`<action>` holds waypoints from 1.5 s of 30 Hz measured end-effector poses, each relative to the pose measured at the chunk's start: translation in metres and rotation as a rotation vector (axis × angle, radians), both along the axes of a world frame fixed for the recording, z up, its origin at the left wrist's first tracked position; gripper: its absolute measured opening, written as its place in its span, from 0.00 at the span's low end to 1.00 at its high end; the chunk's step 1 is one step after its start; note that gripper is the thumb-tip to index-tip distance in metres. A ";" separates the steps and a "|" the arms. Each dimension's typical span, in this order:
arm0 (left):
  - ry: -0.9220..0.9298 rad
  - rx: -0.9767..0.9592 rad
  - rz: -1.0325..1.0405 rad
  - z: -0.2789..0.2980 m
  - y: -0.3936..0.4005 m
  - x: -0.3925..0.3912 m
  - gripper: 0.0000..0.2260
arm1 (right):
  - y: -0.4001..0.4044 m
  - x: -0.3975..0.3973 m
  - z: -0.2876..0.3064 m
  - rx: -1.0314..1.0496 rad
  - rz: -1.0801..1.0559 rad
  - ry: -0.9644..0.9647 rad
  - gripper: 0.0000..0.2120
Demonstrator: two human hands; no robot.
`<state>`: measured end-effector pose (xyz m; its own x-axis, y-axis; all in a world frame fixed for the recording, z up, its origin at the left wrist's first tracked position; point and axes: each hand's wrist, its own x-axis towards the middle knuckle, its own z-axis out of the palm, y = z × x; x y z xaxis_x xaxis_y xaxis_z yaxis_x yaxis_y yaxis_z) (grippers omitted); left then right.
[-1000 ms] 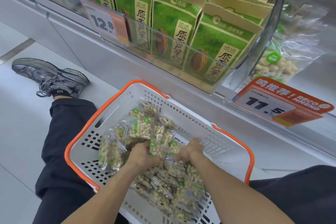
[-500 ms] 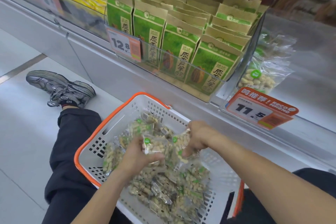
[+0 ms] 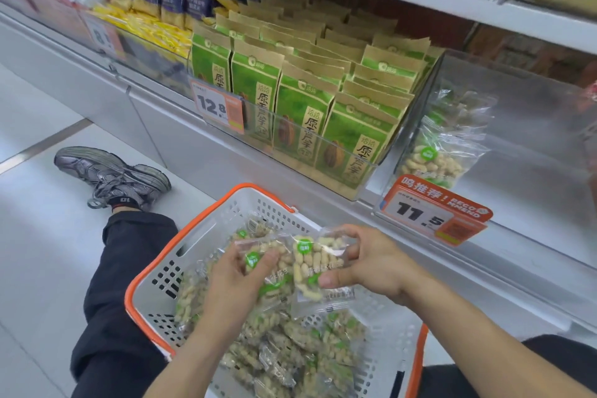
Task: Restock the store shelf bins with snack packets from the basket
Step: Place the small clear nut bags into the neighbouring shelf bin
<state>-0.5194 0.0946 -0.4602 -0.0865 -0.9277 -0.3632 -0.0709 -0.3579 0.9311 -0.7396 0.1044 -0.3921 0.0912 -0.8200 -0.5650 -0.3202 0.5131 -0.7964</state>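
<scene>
Now: left hand [image 3: 237, 281] pinches packet [image 3: 258, 260] | right hand [image 3: 371, 263] pinches peanut packet [image 3: 318, 263] | basket [image 3: 200, 236] bottom hidden

Bright, even light; blurred, warped frame edges.

Both bare forearms reach up from the bottom edge toward the lower centre of the frame. The left hand [image 3: 237, 278] has its fingers curled round a clear plastic packet of pale nuts [image 3: 258, 257]; the right hand [image 3: 371, 263] pinches a second clear nut packet [image 3: 318, 260] between thumb and fingers, hands close together
</scene>
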 end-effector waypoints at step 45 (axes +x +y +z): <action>-0.126 -0.846 -0.456 0.165 -0.004 -0.083 0.32 | 0.039 -0.060 0.110 -1.062 -0.177 0.045 0.27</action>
